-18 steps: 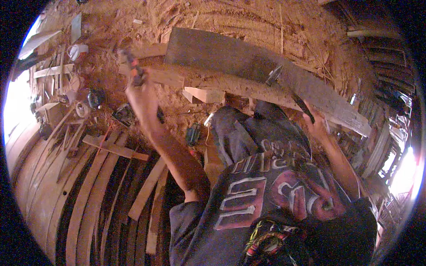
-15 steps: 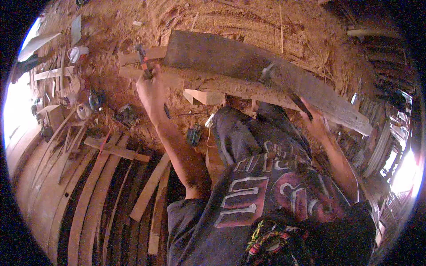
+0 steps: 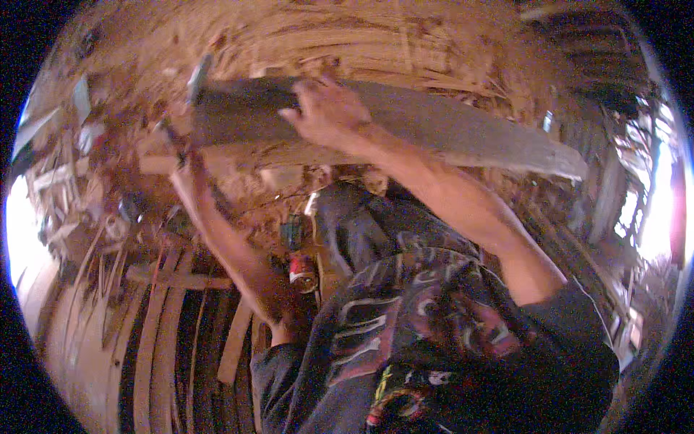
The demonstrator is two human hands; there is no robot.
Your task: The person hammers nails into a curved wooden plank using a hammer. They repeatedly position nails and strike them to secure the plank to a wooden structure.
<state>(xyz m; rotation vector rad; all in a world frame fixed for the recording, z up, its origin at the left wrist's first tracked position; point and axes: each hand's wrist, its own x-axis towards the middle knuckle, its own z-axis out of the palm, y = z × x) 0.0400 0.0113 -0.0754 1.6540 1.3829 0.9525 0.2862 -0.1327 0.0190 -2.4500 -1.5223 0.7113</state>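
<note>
A long dark wooden board (image 3: 434, 119) lies across in front of me, over the sawdust-covered ground. Above its left part is my right hand (image 3: 329, 114), closed on a hammer whose metal head (image 3: 199, 78) shows at the board's left end. The hammer's dark handle hardly stands out against the board. Lower and further left, my left hand (image 3: 188, 173) is closed round a short hand tool (image 3: 173, 141) with a dark head. Blur hides its exact kind; pale wood pieces (image 3: 160, 160) lie beside it.
Long planks (image 3: 152, 347) lie side by side at the lower left, with a short crosspiece (image 3: 181, 279) over them. A red can (image 3: 302, 273) and a dark greenish object (image 3: 291, 231) are near my left forearm. Stacked timber (image 3: 603, 188) stands at the right.
My right hand has swung left along the board with the hammer. My left hand has moved left and down with its tool. The view has shifted, and the red can has come into sight.
</note>
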